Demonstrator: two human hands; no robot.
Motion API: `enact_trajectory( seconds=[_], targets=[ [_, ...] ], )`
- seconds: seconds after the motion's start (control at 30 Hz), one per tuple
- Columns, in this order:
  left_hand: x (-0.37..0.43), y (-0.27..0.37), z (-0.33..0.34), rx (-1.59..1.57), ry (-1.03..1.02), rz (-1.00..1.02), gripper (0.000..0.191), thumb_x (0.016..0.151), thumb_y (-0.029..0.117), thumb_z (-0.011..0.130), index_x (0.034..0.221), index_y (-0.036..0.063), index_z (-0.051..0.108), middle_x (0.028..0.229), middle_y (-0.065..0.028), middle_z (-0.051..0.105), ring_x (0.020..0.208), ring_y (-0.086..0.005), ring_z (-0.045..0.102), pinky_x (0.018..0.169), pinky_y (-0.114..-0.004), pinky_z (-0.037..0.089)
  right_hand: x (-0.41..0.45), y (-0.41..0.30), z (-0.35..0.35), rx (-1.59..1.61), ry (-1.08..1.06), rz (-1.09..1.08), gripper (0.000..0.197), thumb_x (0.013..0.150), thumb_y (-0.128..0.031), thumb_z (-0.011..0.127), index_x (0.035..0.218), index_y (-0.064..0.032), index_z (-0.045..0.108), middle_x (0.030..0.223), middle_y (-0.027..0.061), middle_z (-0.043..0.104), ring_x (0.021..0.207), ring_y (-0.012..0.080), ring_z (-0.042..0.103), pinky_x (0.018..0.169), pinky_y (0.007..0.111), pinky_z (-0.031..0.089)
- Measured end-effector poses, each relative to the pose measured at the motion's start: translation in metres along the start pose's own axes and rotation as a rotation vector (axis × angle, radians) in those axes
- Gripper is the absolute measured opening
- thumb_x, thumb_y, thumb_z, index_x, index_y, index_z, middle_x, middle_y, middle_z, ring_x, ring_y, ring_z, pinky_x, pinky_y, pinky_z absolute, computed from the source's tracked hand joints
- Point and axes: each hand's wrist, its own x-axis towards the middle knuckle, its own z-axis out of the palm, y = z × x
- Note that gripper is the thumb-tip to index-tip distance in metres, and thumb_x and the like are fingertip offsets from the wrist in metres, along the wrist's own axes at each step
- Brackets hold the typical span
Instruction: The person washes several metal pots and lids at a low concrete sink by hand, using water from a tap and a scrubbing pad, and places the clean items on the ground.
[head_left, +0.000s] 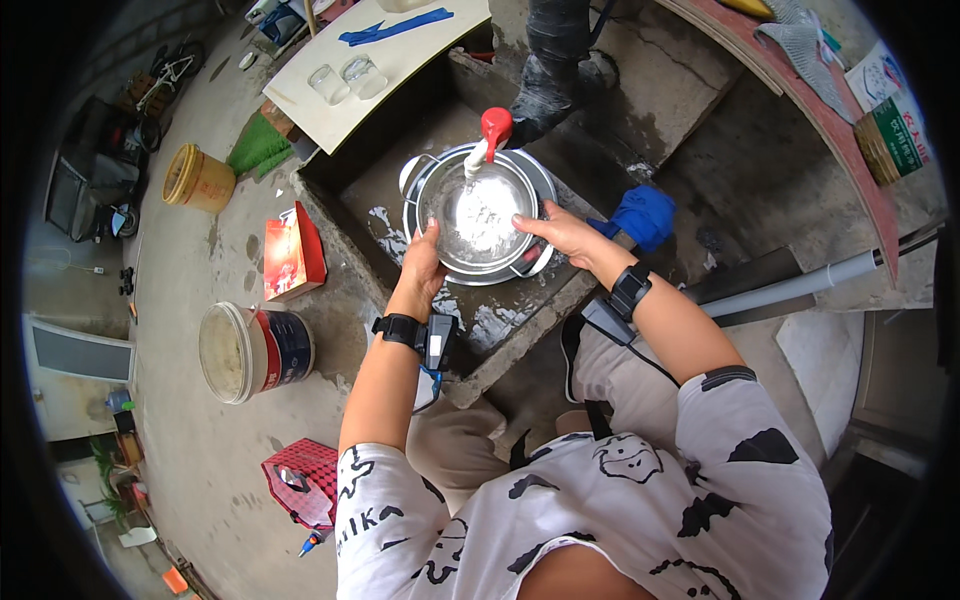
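Under a white tap with a red handle, a round stainless steel pot with wire side handles holds clear, bright water. My left hand grips the pot's near left side, thumb on the rim. On the right side my right hand holds the pot in the same way, thumb at the rim. A wider metal basin or pot with side handles shows around and beneath it. Both stand over a wet concrete sink. Whether the tap runs is hard to tell in the glare.
Glass jars and a blue strip stand on a pale board. A blue cloth lies at the sink's right corner. Left on the floor are a yellow bucket, a red paper bag and a white bucket. A grey pipe runs right.
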Motion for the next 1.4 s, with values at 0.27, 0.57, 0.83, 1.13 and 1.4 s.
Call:
enact_trajectory(
  seconds=[0.27, 0.57, 0.83, 1.13, 1.4],
  targets=[
    [-0.006, -0.007, 0.036, 0.293, 0.195, 0.090, 0.049, 0.090, 0.042, 0.035, 0.122, 0.0050, 0.035, 0.124, -0.0071, 0.043, 0.115, -0.0238, 0.039, 0.099, -0.045, 0.022, 0.004, 0.003, 0.013, -1.012, 0.464, -0.381, 0.057, 0.072, -0.010, 0.053, 0.123, 0.0002, 0.029, 0.104, 0.0266, 0.046, 0.091, 0.0414, 0.052, 0.077, 0.043, 0.045],
    [0.010, 0.007, 0.033, -0.476, 0.045, 0.136, 0.020, 0.090, 0.010, 0.038, 0.101, -0.0030, 0.048, 0.100, -0.0127, 0.056, 0.090, -0.0224, 0.055, 0.084, -0.036, 0.045, -0.015, 0.001, 0.036, -1.237, 0.157, -0.723, 0.064, 0.074, -0.020, 0.063, 0.127, -0.0057, 0.029, 0.109, 0.0201, 0.041, 0.088, 0.0370, 0.053, 0.073, 0.040, 0.047],
    [-0.009, 0.000, 0.031, -0.235, 0.001, 0.134, 0.024, 0.089, 0.019, 0.044, 0.111, 0.0110, 0.048, 0.111, -0.0037, 0.053, 0.104, -0.0196, 0.048, 0.088, -0.038, 0.040, -0.007, -0.009, 0.051, -1.114, -0.037, -0.981, 0.049, 0.079, -0.007, 0.050, 0.124, -0.0010, 0.033, 0.137, 0.0208, 0.016, 0.125, 0.0359, 0.021, 0.101, 0.040, 0.025],
    [-0.032, -0.003, 0.036, -0.190, -0.216, 0.101, 0.032, 0.090, 0.025, 0.043, 0.111, 0.0011, 0.047, 0.109, -0.0095, 0.054, 0.100, -0.0208, 0.052, 0.089, -0.036, 0.041, 0.055, -0.020, 0.010, -0.822, 0.098, -0.762, 0.029, 0.086, -0.015, 0.039, 0.108, -0.0038, 0.054, 0.116, 0.0159, 0.048, 0.112, 0.0296, 0.042, 0.094, 0.035, 0.033],
    [-0.019, 0.002, 0.036, -0.421, -0.302, 0.118, 0.047, 0.089, 0.035, 0.041, 0.119, -0.0006, 0.040, 0.121, -0.0127, 0.047, 0.110, -0.0260, 0.045, 0.096, -0.041, 0.033, 0.030, 0.015, 0.030, -0.583, 0.342, -0.441, 0.047, 0.088, -0.030, 0.036, 0.129, -0.0062, 0.034, 0.133, 0.0199, 0.028, 0.123, 0.0349, 0.027, 0.101, 0.038, 0.024]
  ],
)
